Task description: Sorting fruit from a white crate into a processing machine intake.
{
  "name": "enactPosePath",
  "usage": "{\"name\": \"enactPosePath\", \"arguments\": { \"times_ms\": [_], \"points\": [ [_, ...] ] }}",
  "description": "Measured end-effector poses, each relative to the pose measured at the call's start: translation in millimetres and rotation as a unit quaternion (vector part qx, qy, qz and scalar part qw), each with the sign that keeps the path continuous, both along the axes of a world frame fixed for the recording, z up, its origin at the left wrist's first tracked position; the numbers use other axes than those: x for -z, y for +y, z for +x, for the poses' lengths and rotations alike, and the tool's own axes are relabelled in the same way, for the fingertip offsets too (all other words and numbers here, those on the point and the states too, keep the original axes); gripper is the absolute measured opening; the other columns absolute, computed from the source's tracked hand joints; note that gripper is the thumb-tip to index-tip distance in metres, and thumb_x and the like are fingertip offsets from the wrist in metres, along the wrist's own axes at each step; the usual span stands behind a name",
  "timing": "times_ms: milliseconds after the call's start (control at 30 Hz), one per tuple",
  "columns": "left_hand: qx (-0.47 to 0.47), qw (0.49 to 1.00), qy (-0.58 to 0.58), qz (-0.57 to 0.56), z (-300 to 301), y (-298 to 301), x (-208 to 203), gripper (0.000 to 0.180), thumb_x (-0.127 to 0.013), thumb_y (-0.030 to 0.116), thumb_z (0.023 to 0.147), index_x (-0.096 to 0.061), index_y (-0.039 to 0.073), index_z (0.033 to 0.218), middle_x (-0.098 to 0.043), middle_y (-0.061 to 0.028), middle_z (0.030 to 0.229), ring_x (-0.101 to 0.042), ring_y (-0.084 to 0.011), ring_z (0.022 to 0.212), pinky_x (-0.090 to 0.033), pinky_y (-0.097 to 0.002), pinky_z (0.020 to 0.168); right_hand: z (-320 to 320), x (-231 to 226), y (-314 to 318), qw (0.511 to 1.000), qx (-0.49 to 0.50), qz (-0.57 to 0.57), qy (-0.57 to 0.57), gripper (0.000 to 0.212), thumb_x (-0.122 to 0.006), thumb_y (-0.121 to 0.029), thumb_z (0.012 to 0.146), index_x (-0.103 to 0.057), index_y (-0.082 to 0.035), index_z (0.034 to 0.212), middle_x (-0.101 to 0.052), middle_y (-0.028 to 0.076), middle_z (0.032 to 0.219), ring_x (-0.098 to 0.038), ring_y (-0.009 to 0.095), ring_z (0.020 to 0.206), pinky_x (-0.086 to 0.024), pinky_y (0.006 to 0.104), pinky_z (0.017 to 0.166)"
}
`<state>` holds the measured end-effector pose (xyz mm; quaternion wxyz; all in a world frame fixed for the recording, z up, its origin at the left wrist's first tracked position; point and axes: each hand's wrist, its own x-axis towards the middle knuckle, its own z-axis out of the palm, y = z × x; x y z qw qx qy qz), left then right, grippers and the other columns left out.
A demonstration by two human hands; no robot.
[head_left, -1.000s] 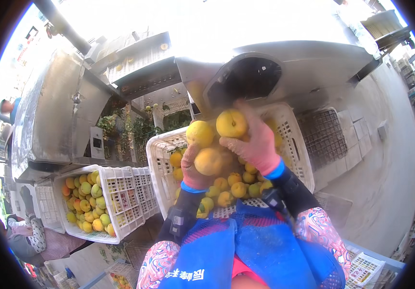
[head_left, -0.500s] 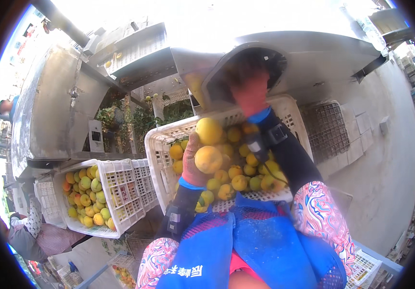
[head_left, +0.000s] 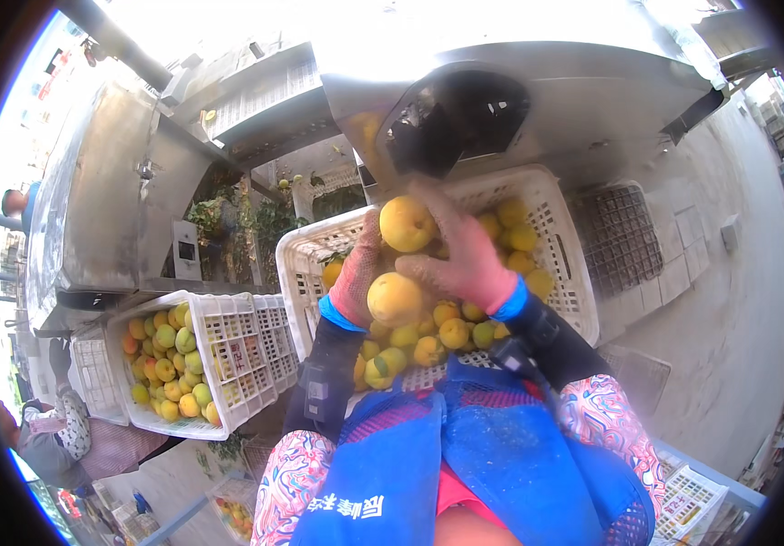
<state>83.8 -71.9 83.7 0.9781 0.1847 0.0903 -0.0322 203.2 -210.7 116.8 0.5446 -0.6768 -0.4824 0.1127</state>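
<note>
My left hand, in a pink glove, is closed around two large yellow peaches. The upper peach and the lower peach sit one beyond the other above a white crate. My right hand, also in a pink glove, curls against the upper peach from the right. Its fingers lie along the far side and its thumb between the two fruits; its fingertips are blurred. Under my hands the crate holds many more yellow and greenish peaches, partly hidden by my hands and arms.
Beyond the crate, a metal machine has a dark opening. A second white crate full of peaches stands at the left, with a person near it. A dark grid crate lies on the floor at the right.
My right hand has come back from the machine's dark opening to the peaches at my left hand. The left hand still holds two peaches, slightly farther right.
</note>
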Motion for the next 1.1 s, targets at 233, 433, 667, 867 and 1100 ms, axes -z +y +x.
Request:
{"name": "enactPosePath", "arguments": {
  "times_ms": [233, 433, 667, 867, 1100],
  "points": [
    [-0.014, 0.997, 0.079, -0.001, 10, 6, 24, 0.068, -0.046, 0.059, 0.102, -0.063, -0.005, 0.119, -0.07, -0.0195, 0.108, -0.07, -0.0326, 0.095, -0.058, -0.0423, 0.087, 21, 14, 13, 0.954, 0.211, 0.006, -0.215, 0.08, -0.087, -0.031, 0.07, -0.054, 0.002, 0.135, -0.067, 0.021, 0.112, -0.063, 0.038, 0.101, -0.049, 0.0469, 0.092],
    [-0.073, 0.98, 0.143, -0.118, 11, 5, 73, 0.07, -0.049, 0.061, 0.099, -0.06, -0.005, 0.12, -0.067, -0.023, 0.117, -0.067, -0.0364, 0.101, -0.058, -0.0489, 0.089, 78, 41, 68, 0.856, 0.337, -0.073, -0.386, 0.065, -0.078, -0.039, 0.078, -0.06, 0.0, 0.127, -0.067, 0.018, 0.108, -0.063, 0.036, 0.094, -0.048, 0.0466, 0.088],
    [-0.253, 0.958, 0.061, -0.119, 13, 1, 71, 0.073, -0.046, 0.066, 0.098, -0.057, 0.001, 0.131, -0.063, -0.0171, 0.124, -0.062, -0.0295, 0.111, -0.052, -0.0433, 0.1, 33, 6, 51, 0.964, 0.213, -0.096, -0.128, 0.08, -0.073, -0.056, 0.082, -0.055, -0.001, 0.136, -0.07, 0.018, 0.108, -0.068, 0.034, 0.097, -0.053, 0.0413, 0.087],
    [-0.296, 0.949, 0.089, 0.059, 25, -22, 32, 0.077, -0.043, 0.068, 0.098, -0.054, 0.002, 0.136, -0.062, -0.0122, 0.127, -0.06, -0.0233, 0.115, -0.05, -0.0386, 0.102, -27, 16, 17, 0.984, 0.073, -0.144, 0.073, 0.087, -0.087, -0.041, 0.072, -0.052, 0.001, 0.139, -0.068, 0.021, 0.119, -0.068, 0.034, 0.108, -0.053, 0.0394, 0.094],
    [-0.233, 0.781, 0.181, 0.55, -24, -11, 132, 0.035, -0.056, 0.036, 0.102, -0.066, 0.006, 0.117, -0.069, -0.0075, 0.108, -0.065, -0.0191, 0.098, -0.054, -0.0351, 0.085, 25, 17, 15, 0.974, 0.161, -0.001, -0.158, 0.078, -0.09, -0.03, 0.066, -0.058, -0.001, 0.13, -0.066, 0.02, 0.119, -0.063, 0.038, 0.111, -0.049, 0.044, 0.097]
  ]
}}
